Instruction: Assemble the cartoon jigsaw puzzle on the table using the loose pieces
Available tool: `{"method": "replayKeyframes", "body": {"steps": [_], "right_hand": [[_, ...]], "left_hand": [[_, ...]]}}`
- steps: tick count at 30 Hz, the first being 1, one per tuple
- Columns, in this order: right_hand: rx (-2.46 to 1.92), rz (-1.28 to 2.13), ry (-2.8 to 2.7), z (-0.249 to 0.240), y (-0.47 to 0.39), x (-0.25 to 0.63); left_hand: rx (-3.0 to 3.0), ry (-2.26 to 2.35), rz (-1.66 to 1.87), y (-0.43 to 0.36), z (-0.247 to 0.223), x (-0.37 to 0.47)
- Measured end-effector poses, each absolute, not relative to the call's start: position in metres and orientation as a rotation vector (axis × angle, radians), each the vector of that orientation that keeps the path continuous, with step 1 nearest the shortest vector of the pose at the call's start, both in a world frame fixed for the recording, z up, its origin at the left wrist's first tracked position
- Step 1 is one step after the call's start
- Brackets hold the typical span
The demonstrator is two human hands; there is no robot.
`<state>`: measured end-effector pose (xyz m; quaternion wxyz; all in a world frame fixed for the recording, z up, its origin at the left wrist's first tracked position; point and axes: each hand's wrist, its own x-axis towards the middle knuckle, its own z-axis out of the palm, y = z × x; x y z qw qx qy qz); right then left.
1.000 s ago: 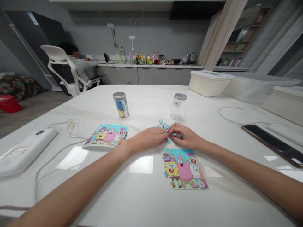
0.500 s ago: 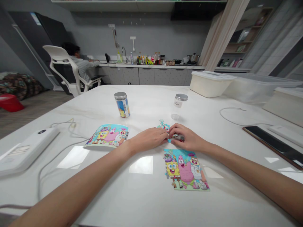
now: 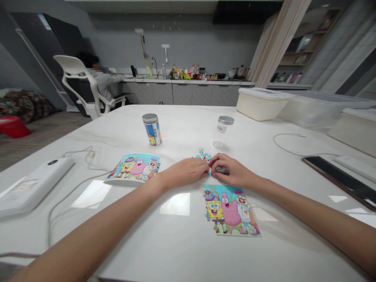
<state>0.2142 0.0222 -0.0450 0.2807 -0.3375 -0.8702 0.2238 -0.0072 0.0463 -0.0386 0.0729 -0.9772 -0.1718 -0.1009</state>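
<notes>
A partly assembled jigsaw puzzle [image 3: 230, 211] with cartoon characters lies flat before me, its left edge uneven. Just beyond it, loose puzzle pieces [image 3: 202, 152] form a small pile, partly covered by my hands. My left hand [image 3: 190, 171] reaches over the pile with fingers together and bent, the tips hidden. Touching it at the fingertips, my right hand [image 3: 230, 170] is curled, thumb and fingers closing on small puzzle pieces; a greyish bit shows under its palm. To the left lies a curved picture sheet [image 3: 135, 167] with the same characters.
A printed jar [image 3: 152, 130] and a clear jar [image 3: 225, 127], both with metal lids, stand beyond my hands. A white power strip [image 3: 35, 184] with cables is at left. A phone [image 3: 337, 178] and plastic boxes [image 3: 263, 103] are at right. Someone sits in a chair [image 3: 79, 84] behind.
Both hands stay over the pile of pieces. The right fingers have shifted slightly around the pieces beneath them. The puzzle, sheet and jars keep their places.
</notes>
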Motion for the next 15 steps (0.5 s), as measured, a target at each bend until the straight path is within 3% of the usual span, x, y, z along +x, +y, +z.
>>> {"method": "replayKeyframes", "body": {"steps": [15], "right_hand": [[-0.969,0.547,-2.328,-0.0453,0.0219,0.2143]], "left_hand": [[-2.916,-0.504,-0.323,0.0449,-0.0381,-0.0066]]}}
